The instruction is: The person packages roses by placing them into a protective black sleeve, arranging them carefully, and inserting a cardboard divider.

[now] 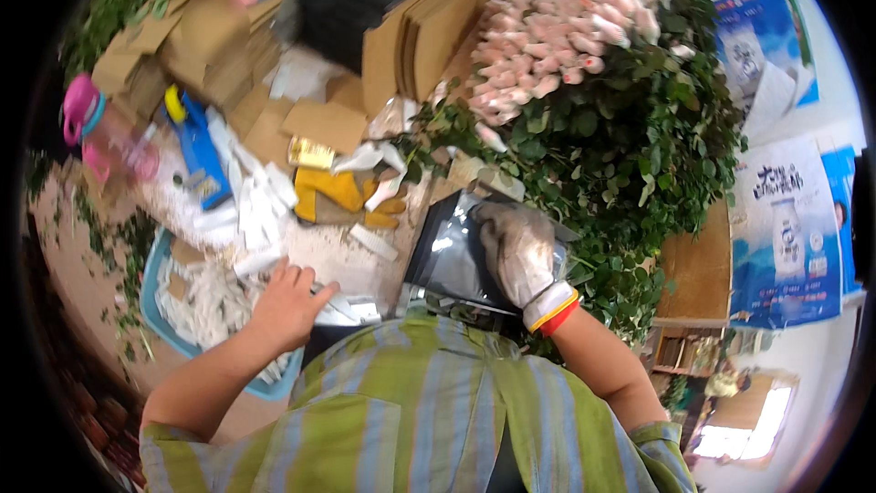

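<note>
My bare left hand (290, 303) is at the near edge of the table, fingers apart, over a silvery-white strip (351, 312) and beside a blue basin (157, 299) full of crumpled white sleeves (212, 301). Whether it touches the strip, I cannot tell. My right hand (520, 251) wears a soiled white glove with a red and yellow cuff. It is on a glossy black sheet or tray (447, 251) right in front of me, its fingers curled and partly hidden. To its upper right lie many pink roses in pale sleeves (575, 32) with leafy stems (620, 146).
Yellow-and-grey work gloves (328, 196), a blue tool with a yellow end (196, 151) and white sleeves (260, 205) lie left of centre. Behind are cardboard stacks (411, 46) and folded cardboard (205, 32). A pink bottle (119, 146) stands far left. Blue-and-white posters (785, 228) hang at right.
</note>
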A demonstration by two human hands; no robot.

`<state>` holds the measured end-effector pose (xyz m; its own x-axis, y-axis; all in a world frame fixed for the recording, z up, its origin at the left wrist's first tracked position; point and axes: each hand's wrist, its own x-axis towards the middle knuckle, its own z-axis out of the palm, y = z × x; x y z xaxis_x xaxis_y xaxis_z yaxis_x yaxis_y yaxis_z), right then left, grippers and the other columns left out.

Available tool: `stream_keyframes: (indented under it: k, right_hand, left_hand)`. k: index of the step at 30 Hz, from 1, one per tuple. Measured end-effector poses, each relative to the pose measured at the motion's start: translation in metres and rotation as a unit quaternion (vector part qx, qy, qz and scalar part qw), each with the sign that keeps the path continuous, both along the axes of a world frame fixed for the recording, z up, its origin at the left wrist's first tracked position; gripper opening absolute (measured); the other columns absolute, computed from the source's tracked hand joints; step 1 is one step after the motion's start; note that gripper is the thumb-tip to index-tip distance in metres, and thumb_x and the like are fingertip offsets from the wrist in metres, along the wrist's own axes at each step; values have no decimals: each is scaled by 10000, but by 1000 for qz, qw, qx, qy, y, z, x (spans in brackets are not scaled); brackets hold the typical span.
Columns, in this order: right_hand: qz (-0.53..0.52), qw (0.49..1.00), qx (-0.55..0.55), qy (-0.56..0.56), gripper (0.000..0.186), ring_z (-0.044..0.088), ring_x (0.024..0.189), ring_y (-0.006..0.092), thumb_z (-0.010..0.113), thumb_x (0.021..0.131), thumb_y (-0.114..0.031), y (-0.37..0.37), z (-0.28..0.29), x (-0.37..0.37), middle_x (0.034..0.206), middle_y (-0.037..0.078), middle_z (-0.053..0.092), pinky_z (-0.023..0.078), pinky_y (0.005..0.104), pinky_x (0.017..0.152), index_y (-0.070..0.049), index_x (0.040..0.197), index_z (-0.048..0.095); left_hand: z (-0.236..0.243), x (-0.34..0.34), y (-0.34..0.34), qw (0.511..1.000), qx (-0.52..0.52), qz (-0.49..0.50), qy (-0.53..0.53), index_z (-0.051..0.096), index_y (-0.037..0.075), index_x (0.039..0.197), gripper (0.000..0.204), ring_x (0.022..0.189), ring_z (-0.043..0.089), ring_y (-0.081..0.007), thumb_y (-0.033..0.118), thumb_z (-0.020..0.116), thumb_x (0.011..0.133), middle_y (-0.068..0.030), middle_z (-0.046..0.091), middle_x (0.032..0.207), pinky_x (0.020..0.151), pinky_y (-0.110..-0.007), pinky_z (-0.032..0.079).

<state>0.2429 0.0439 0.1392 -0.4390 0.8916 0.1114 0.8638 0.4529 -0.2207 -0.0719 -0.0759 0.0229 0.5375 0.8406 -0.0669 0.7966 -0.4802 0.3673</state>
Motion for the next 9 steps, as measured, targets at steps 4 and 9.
stream_keyframes:
  k: [4, 9]
  right_hand:
    - [16, 999, 44, 15, 127, 622, 805, 391, 627, 819, -59, -3, -9, 2, 867, 168, 686, 492, 481, 750, -65, 928, 691]
    - [-25, 1000, -2, -3, 157, 638, 857, 379, 662, 813, -103, 1, -16, 6, 904, 186, 695, 496, 462, 798, -66, 962, 697]
  left_hand:
    - [-8, 22, -5, 989, 55, 112, -84, 606, 128, 1199, 559, 1022, 497, -362, 19, 639, 652, -166, 509, 1021, 955, -470, 388]
    - [-19, 64, 5, 985, 107, 82, -106, 586, 140, 1260, 612, 1052, 508, -327, 53, 665, 659, -166, 514, 1053, 960, -428, 393]
